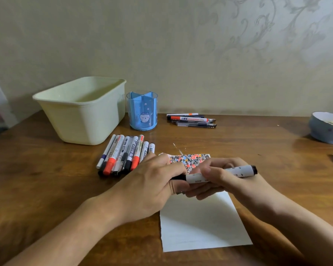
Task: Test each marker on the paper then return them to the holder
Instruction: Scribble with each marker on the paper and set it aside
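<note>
A white marker (219,174) is held over the paper (202,223): its barrel is gripped by the right hand (219,175), its black cap end pinched by the left hand (152,181). The uncapping step appears in hand; next, a straight pull apart is called for.

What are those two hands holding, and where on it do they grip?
One white marker with a black cap. The right hand grips the white barrel around its middle; the left hand holds the black cap end, above the paper.

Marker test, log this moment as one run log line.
step: uncapping or capping | left hand: grips cap end | right hand: grips marker | over paper | holder: empty
</note>
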Motion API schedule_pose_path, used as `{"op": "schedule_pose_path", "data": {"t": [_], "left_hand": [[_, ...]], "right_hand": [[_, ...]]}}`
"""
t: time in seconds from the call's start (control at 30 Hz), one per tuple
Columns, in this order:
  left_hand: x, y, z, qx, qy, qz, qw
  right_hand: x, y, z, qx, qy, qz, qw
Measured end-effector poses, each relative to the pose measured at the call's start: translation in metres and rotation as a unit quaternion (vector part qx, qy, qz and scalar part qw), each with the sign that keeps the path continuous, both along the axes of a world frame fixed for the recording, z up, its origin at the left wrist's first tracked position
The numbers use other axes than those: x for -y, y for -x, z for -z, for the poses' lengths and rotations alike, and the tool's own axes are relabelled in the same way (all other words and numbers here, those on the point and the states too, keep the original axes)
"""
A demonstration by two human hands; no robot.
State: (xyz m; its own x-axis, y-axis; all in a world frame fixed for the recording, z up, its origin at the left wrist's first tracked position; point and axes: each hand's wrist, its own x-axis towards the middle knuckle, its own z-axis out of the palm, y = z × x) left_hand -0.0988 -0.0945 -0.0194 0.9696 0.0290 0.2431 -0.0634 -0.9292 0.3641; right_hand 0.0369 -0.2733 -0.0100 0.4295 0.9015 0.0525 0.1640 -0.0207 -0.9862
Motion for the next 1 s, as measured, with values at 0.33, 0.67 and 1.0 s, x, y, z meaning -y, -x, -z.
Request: {"op": "schedule_pose_path", "data": {"t": [0.33,0.67,1.0], "left_hand": [[-0.044,0.004,-0.014,0.026,0.190,-0.046,0.980],[-0.031,0.002,-0.005,0.045,0.019,-0.084,0.995],[-0.018,0.003,-0.002,-0.183,-0.166,-0.063,0.967]], "right_hand": [[0.018,-0.040,-0.016,0.001,-0.034,0.051,0.998],[0.008,-0.034,0.008,0.002,0.032,0.071,0.997],[0.003,-0.031,0.015,0.165,0.051,0.080,0.982]]}}
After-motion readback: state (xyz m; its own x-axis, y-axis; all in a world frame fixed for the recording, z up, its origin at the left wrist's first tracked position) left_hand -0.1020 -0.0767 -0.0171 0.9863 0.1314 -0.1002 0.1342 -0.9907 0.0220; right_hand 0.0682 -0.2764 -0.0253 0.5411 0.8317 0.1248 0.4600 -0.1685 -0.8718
